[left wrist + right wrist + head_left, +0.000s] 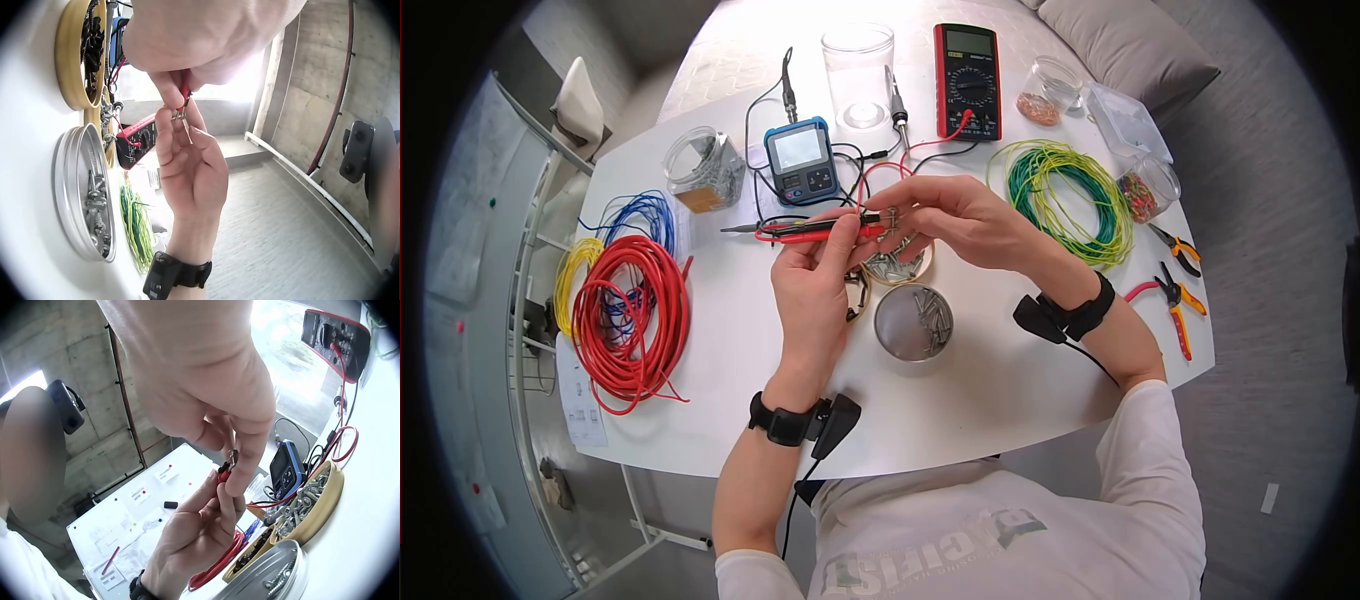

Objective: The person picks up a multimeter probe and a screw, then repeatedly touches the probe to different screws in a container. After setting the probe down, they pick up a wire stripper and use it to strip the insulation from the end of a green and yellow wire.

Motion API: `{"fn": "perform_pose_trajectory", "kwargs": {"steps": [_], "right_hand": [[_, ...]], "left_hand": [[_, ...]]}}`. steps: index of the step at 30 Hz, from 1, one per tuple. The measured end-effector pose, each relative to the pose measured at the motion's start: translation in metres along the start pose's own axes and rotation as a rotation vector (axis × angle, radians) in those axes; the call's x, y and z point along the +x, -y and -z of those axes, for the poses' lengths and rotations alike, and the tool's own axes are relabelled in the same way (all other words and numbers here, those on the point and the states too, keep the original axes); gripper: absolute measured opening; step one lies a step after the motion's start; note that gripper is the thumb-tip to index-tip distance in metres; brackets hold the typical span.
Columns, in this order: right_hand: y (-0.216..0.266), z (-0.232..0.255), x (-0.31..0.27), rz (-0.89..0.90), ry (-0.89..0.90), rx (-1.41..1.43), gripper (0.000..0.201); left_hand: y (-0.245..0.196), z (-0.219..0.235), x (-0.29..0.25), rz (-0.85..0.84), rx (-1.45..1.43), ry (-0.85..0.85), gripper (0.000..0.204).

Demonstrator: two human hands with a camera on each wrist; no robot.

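Now holding, up above the middle of the white table (1020,400): left hand (815,290) curled round two probes, a red probe (825,234) and a black one just over it. Right hand (960,220) pinching a small metal part (891,214) between thumb and fingertip, right at the probe tips. Seen from the left wrist too: small metal part (180,114) squeezed between both hands' fingertips. Too small to tell if screw or nut.

Below the hands, near the front edge: open silver tin (913,322) with screws in it, and a gold tin (897,268) of more bits just behind. At the back edge: red meter (967,80) with wires running to the probes, and a small blue meter (801,160). Left edge: red wire coil (632,310). Right edge: green and yellow wire coil (1070,195), orange pliers (1175,300).

Probably in the middle of checking: one part at the probes, plenty more waiting in the tins. No sorted pile to be seen.
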State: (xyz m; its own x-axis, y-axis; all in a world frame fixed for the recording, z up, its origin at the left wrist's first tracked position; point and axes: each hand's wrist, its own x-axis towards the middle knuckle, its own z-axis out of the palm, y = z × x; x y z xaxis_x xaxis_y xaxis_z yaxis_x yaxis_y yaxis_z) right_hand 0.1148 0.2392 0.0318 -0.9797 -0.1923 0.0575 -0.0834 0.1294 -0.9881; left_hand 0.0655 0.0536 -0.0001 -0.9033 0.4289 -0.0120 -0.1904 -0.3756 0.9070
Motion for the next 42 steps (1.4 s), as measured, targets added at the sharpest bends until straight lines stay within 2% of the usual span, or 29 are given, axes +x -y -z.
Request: {"fn": "perform_pose_trajectory", "kwargs": {"steps": [5, 8, 10, 11, 13, 14, 16, 17, 19, 23, 35, 42], "right_hand": [[0.003, 0.000, -0.001, 0.007, -0.006, -0.003, 0.030], [0.006, 0.001, -0.002, -0.024, -0.046, 0.009, 0.028], [0.004, 0.005, -0.003, 0.003, -0.072, -0.222, 0.025], [0.004, 0.004, -0.005, 0.000, -0.073, -0.221, 0.025], [0.010, 0.002, -0.008, 0.020, -0.146, -0.669, 0.018], [0.009, 0.002, -0.009, 0.017, -0.146, -0.670, 0.018], [0.006, 0.002, -0.011, 0.120, 0.059, -0.829, 0.009], [0.006, 0.001, -0.012, 0.118, 0.060, -0.829, 0.009], [0.006, -0.006, -0.018, 0.138, 0.361, -0.868, 0.008], [0.003, -0.015, -0.020, 0.041, 0.457, -1.009, 0.010], [0.006, -0.025, -0.024, 0.111, 0.433, -1.127, 0.008], [0.003, -0.030, -0.022, 0.075, 0.460, -1.115, 0.008]], "left_hand": [[0.001, 0.001, 0.000, 0.001, -0.010, 0.000, 0.023], [0.003, 0.002, 0.002, -0.018, -0.052, -0.059, 0.021], [0.001, 0.002, 0.003, -0.058, -0.060, -0.110, 0.023], [0.000, 0.001, 0.003, -0.056, -0.061, -0.110, 0.023], [-0.001, 0.001, 0.003, -0.086, -0.068, -0.122, 0.024], [0.000, 0.003, 0.004, -0.090, -0.058, -0.125, 0.024], [0.000, 0.002, 0.004, -0.089, -0.062, -0.121, 0.025], [0.000, 0.002, 0.003, -0.091, -0.063, -0.117, 0.025], [0.000, 0.001, 0.003, -0.087, -0.062, -0.123, 0.025], [0.000, 0.001, 0.003, -0.077, -0.068, -0.124, 0.024], [-0.001, 0.001, 0.003, -0.075, -0.069, -0.117, 0.023], [-0.001, 0.001, 0.003, -0.075, -0.077, -0.111, 0.022]]}}
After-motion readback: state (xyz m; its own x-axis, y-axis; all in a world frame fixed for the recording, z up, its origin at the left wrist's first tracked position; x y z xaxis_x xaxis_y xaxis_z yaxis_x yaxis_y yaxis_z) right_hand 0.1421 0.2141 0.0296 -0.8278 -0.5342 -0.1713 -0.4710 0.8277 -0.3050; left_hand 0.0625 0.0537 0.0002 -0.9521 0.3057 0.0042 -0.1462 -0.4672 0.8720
